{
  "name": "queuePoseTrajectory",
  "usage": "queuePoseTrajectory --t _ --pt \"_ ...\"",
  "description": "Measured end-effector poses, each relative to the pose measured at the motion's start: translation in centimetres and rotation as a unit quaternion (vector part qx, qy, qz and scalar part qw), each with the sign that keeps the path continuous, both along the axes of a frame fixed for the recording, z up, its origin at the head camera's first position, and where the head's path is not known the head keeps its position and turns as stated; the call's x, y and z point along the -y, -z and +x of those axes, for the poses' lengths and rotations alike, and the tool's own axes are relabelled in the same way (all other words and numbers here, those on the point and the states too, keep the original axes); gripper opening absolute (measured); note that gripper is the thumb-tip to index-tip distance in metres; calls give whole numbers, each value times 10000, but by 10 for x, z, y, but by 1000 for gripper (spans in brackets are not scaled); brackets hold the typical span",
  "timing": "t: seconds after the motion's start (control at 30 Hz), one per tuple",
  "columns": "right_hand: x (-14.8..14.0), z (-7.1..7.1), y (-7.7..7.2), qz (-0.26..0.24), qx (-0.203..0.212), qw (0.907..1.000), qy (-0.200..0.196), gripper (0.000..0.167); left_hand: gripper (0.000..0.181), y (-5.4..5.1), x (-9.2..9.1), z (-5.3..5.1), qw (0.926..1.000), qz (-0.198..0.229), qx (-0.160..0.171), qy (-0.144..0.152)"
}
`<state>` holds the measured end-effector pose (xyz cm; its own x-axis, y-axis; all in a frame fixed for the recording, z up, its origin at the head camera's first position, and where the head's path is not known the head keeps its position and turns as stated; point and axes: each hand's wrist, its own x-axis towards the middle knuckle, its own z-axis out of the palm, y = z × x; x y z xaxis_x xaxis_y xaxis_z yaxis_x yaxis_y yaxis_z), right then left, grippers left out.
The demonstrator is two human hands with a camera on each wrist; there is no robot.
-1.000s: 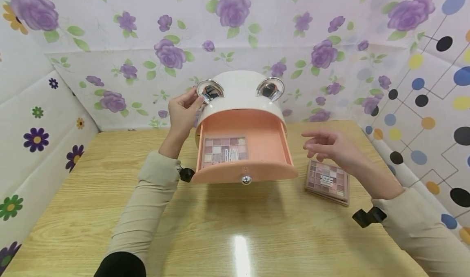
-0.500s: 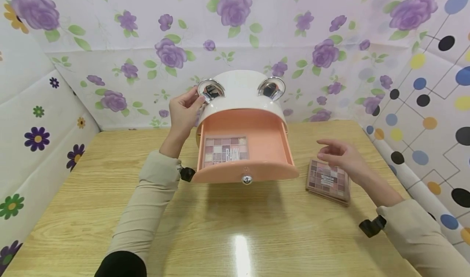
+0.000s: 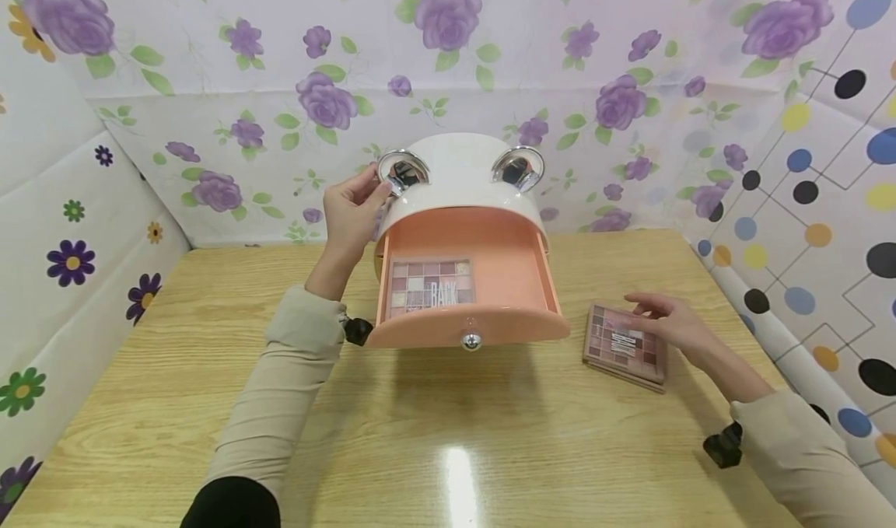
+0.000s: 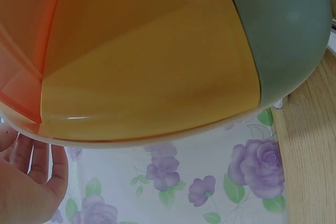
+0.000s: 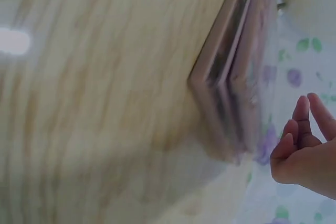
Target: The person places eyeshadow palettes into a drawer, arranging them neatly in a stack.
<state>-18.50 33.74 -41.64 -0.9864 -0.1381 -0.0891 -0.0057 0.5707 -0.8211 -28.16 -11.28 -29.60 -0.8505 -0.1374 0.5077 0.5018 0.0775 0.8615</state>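
A white storage box (image 3: 458, 166) with two silver-ringed eyes stands at the table's middle in the head view. My left hand (image 3: 352, 209) holds it by the ringed eye on the left, thumb in front. Its peach drawer (image 3: 516, 275) is pulled out, with one eyeshadow palette (image 3: 430, 285) lying at the left inside. In the left wrist view, yellow and green drawer fronts (image 4: 152, 66) show lower on the box. Over the right edge of a stack of eyeshadow palettes (image 3: 623, 345) hovers my right hand (image 3: 672, 322), fingers loosely bent around nothing. The right wrist view shows it apart from the stack.
A wooden table (image 3: 392, 450) carries everything. Behind it hangs a cloth with purple flowers (image 3: 448, 15), and a dotted cloth (image 3: 801, 229) closes off the right side. The silver knob (image 3: 472, 342) sticks out at the drawer's front.
My right hand has moved right and down from beside the drawer to the palette stack. My left hand, the box and its drawer have stayed in place.
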Motion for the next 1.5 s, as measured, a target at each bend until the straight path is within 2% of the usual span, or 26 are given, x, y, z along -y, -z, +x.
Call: queuePoseTrajectory --t 0.1,0.27,0.43,0.57,0.8,1.13,1.23,1.33,1.4,1.5 --pt "-10 -2 7 71 32 9999 -139 61 32 1 0 0 10000 -8 -27 2" --pt "-26 -2 13 371 380 9981 -300 67 32 1 1 -1 10000 -12 -38 6" --pt "-35 -1 21 802 649 9942 -309 74 32 3 1 -2 10000 49 -21 58" --pt "-36 0 25 1023 657 9923 -250 75 32 3 0 -2 9999 51 -52 80" --pt "-31 0 23 1177 568 9914 -98 77 32 2 0 -1 9999 88 -123 77" --pt "-25 -1 11 1099 456 9928 134 75 33 1 1 -1 9999 42 -60 89" --pt "-27 0 8 703 531 9959 184 73 34 1 1 -2 9999 39 -86 98" --pt "-33 2 6 -291 749 9966 155 68 34 1 1 -1 9999 51 -89 101" --pt "-37 4 5 -1101 970 9891 94 64 34 1 1 -1 9999 45 -71 86" --pt "-43 5 3 -2089 1239 9700 16 52 33 1 0 0 10000 61 -20 74"
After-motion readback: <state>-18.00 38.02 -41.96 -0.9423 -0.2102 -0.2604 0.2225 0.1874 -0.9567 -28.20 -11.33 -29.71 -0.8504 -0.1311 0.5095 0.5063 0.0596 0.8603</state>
